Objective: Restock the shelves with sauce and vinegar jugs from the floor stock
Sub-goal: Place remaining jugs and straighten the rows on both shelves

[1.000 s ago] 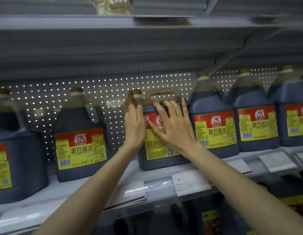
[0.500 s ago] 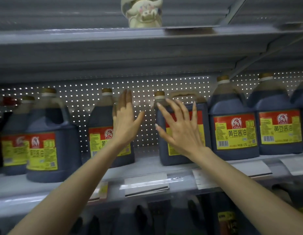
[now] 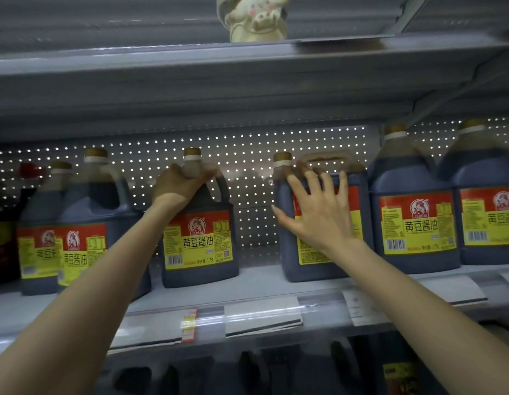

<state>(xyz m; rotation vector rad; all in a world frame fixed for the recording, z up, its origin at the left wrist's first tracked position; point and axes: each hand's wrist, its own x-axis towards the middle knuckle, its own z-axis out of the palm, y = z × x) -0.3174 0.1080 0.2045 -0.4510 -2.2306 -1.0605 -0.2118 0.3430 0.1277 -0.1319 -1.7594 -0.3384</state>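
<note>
Up on the shelf [image 3: 262, 283], the left hand [image 3: 180, 183] is curled over the shoulder and neck of a soy sauce jug [image 3: 199, 243], gripping it just below the gold cap. The jug stands upright, its red-and-yellow label facing out. To its right, past a gap, the right hand [image 3: 319, 220] lies with fingers straight and spread against the front of a second jug [image 3: 287, 252] — clasping nothing. Matching jugs [image 3: 413, 223] stand on either side. A pale pig figurine [image 3: 256, 21] sits on the upper shelf [image 3: 247, 61].
</note>
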